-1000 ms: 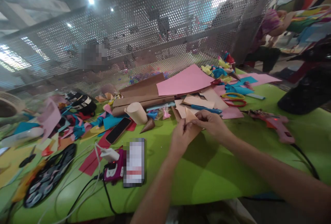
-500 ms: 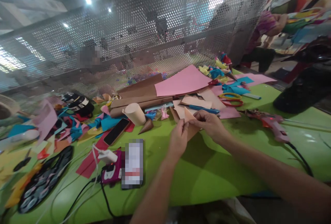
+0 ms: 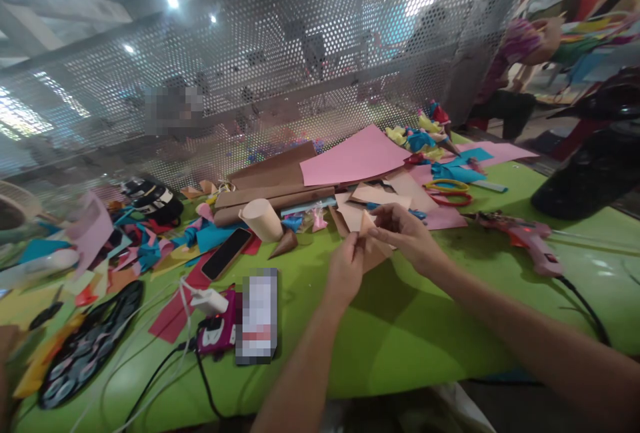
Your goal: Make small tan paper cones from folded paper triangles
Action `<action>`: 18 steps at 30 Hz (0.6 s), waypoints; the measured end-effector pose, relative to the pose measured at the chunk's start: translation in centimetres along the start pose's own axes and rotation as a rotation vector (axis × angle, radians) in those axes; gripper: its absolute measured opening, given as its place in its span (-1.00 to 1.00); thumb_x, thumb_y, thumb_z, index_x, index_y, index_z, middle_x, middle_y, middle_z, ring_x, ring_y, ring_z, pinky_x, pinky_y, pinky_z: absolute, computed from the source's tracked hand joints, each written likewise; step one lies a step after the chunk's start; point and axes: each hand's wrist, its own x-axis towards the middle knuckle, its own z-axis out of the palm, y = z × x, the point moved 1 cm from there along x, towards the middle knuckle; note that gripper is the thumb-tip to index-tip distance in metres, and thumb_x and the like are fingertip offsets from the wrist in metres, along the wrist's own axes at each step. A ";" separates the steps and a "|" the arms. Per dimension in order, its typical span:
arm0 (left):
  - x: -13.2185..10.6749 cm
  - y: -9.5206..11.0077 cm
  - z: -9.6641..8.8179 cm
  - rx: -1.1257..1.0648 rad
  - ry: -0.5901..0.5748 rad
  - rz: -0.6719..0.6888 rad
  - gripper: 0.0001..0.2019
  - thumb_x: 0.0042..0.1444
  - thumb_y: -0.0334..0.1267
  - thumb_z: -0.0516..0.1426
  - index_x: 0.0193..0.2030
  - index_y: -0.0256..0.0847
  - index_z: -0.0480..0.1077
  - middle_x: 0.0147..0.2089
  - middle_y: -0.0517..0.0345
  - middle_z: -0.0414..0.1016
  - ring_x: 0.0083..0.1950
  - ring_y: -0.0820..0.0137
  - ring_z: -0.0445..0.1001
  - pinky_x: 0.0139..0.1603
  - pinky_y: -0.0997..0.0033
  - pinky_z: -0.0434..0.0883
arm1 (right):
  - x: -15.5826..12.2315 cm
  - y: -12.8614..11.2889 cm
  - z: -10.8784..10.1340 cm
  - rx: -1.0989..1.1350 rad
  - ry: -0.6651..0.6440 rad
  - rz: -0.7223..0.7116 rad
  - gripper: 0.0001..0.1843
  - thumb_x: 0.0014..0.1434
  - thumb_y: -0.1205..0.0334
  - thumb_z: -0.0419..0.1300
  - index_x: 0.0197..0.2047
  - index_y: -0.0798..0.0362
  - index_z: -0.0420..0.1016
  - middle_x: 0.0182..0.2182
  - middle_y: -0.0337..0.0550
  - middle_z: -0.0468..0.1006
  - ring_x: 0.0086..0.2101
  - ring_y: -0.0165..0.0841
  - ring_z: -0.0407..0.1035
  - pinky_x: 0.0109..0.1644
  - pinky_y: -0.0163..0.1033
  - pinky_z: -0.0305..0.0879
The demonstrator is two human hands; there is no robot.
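Above the green table, my left hand pinches a small piece of light brown paper that is folded to a point at the top. My right hand grips the same paper near its tip, thumb and fingers closed on it. Behind the hands lie tan paper pieces and a blue pen-like tool, partly hidden by the right hand. Left of the hands, a small brown paper cone rests by a cream paper roll. A pink glue gun lies to the right.
Scissors with red and yellow handles lie behind my right hand. A black phone, a purple power strip with cables, and colored paper scraps spread leftward. A large black object stands at right. A perforated metal screen rises behind.
My right hand has shifted slightly, its fingers moving over the paper's tip and covering more of the blue tool. My left hand keeps its pinch on the paper.
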 end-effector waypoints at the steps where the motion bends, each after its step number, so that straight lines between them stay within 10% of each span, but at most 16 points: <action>1: -0.1 0.0 0.0 0.033 -0.015 0.007 -0.80 0.33 -0.30 -0.02 -0.12 -0.18 0.43 -0.20 0.07 0.57 -0.16 0.28 0.51 -0.08 0.34 0.38 | 0.1 0.1 0.0 0.015 -0.011 0.008 -0.43 -0.14 -0.26 0.42 -0.23 0.00 0.47 -0.43 -0.25 0.45 -0.41 -0.35 0.31 -0.34 -0.24 0.24; 18: -0.3 0.1 0.2 0.153 -0.044 -0.005 -0.80 0.36 -0.20 -0.02 -0.18 -0.12 0.41 -0.32 0.12 0.54 -0.20 0.25 0.51 -0.18 0.37 0.38 | 0.0 0.5 -0.3 -0.078 0.018 0.016 -0.55 -0.06 -0.25 0.35 -0.48 0.00 0.53 -0.52 -0.20 0.51 -0.45 -0.32 0.29 -0.36 -0.22 0.21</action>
